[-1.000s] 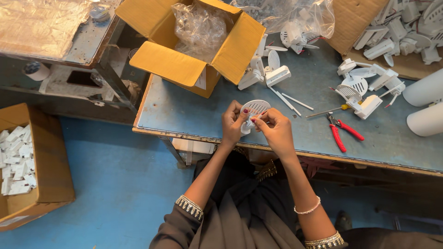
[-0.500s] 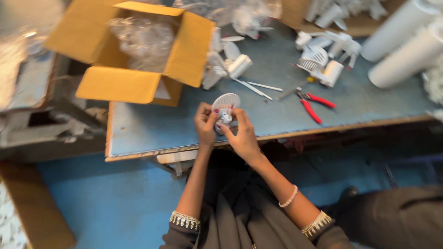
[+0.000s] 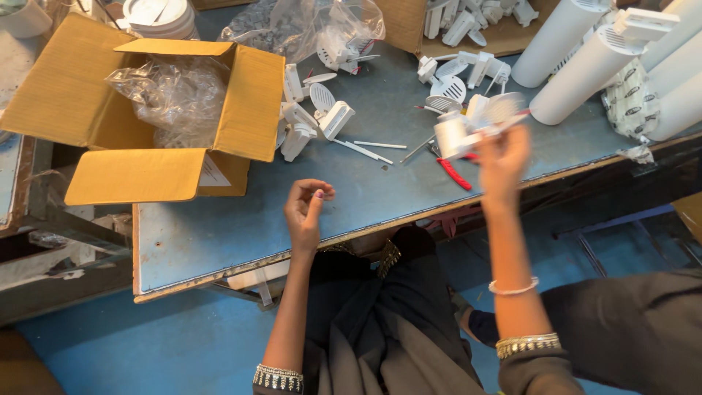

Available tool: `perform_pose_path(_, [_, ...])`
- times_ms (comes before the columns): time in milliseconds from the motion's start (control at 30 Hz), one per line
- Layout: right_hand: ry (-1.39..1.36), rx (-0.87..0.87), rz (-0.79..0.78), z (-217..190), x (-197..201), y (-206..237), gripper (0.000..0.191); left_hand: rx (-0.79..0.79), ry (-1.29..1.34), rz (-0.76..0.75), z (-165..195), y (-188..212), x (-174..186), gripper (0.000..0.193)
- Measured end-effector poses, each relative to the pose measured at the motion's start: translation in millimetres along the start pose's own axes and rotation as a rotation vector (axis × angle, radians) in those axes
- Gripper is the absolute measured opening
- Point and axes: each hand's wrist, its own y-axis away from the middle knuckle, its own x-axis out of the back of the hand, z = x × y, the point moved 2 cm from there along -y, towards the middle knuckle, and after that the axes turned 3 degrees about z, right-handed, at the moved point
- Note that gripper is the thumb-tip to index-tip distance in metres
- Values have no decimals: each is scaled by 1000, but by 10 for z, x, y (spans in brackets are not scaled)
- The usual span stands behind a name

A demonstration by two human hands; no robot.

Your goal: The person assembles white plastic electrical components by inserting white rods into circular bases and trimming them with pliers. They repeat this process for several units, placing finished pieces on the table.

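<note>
The two hands no longer work together at the front edge of the tabletop (image 3: pixel 241 241). The right hand (image 3: pixel 503 157) now lifts the white part (image 3: pixel 468 128) toward the far edge, its grip closed on it, while the left hand (image 3: pixel 306 208) stays behind, loosely curled and empty.

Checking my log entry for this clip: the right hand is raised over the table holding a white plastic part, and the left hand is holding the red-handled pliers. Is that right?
Not quite. In the head view, the left hand holds no pliers; its fingers are curled over the table. The red-handled pliers lie on the table. The right hand is raised, holding a white plastic part.
</note>
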Motion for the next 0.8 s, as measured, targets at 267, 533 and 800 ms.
perform_pose_path(267, [671, 285, 83, 502, 458, -650, 22, 68, -60, -47, -33, 54, 241, 8])
perform_pose_path(533, [719, 491, -39, 546, -300, -696, 33, 117, -154, -46, -16, 135, 370, 9])
perform_pose_path(800, [154, -74, -528, 177, -2063, 12, 56, 137, -165, -46, -22, 129, 384, 8])
